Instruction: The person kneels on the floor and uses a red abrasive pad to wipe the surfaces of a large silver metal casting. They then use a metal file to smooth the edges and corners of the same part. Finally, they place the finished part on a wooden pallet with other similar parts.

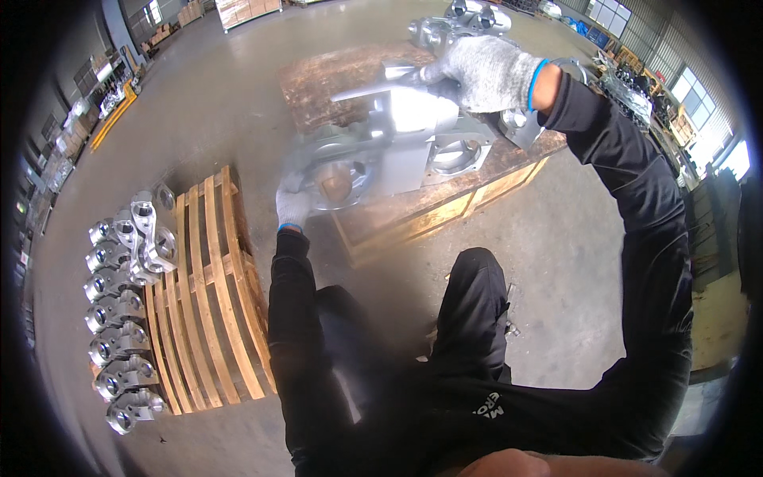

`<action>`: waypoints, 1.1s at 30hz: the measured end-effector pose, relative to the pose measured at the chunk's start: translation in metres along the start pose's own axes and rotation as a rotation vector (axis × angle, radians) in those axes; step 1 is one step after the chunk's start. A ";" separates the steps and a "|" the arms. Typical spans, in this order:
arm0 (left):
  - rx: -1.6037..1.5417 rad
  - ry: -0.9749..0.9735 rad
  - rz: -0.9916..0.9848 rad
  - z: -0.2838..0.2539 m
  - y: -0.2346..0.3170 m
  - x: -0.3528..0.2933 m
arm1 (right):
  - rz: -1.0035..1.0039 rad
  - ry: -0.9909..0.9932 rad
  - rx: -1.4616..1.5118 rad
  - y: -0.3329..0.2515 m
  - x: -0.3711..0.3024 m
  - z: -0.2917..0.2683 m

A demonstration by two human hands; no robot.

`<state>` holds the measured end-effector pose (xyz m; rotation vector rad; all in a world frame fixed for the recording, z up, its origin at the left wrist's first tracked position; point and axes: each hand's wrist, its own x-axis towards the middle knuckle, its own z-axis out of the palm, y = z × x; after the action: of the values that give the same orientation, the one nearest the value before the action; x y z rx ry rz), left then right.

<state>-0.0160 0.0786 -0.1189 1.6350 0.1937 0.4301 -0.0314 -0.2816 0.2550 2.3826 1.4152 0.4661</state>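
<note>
A large silver metal casting (395, 163) with a round flanged opening lies on the wooden-topped work surface in front of me. At its left edge, my gloved left hand (293, 205) is closed on the flange rim; haze blurs the fingers. Above the casting's far side, my gloved right hand (489, 75) is closed around a long, flat, file-like tool (362, 93), whose thin end points left over the casting. I cannot tell whether the tool touches the metal. Another ringed metal part (461, 155) shows just right of centre, partly overlapped by the casting.
The work surface (318, 75) is a worn brown wooden top on a crate-like base. More castings (477, 20) sit at its far end. On the floor to the left, a slatted wooden pallet (208, 294) carries a row of similar castings (119, 342). My knees are close to the crate.
</note>
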 end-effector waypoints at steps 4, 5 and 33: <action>-0.004 0.010 0.036 0.008 -0.014 -0.007 | 0.146 -0.056 0.028 0.004 -0.022 0.000; -0.004 0.002 0.017 0.008 -0.017 -0.015 | 0.155 0.006 0.023 0.004 -0.026 0.002; 0.409 -0.264 0.499 0.120 0.292 -0.010 | 0.027 0.071 -0.110 0.004 -0.061 0.026</action>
<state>-0.0154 -0.0693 0.1602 2.1277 -0.3565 0.5690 -0.0445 -0.3404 0.2269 2.3210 1.3518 0.6247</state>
